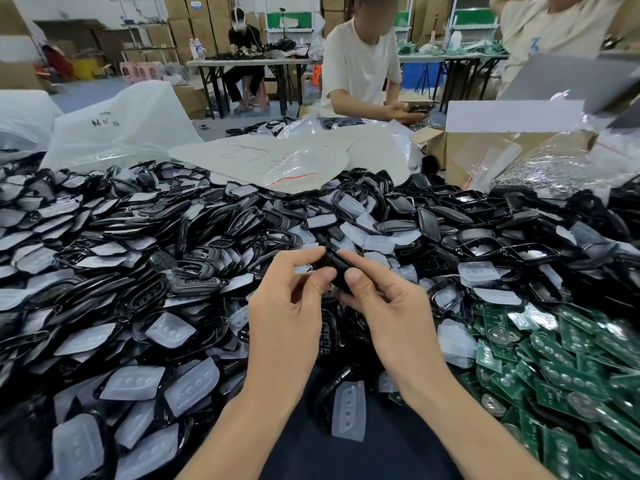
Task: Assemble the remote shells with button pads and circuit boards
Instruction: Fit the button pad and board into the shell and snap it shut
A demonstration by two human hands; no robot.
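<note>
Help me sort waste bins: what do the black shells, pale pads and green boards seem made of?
Black shells: likely hard plastic, glossy, sharp highlights. Pale pads: translucent, matte, probably silicone rubber. Green boards: seemingly rigid laminate carrying silvery metal discs.

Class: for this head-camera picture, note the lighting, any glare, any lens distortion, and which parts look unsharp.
Head view: even light, no hard shadows around the left hand and right hand; glints on the glossy shell pile and clear bag; the black shell they grip is dark, its detail lost; wide-angle bending stretches the bottom corners; the far cartons are soft.
</note>
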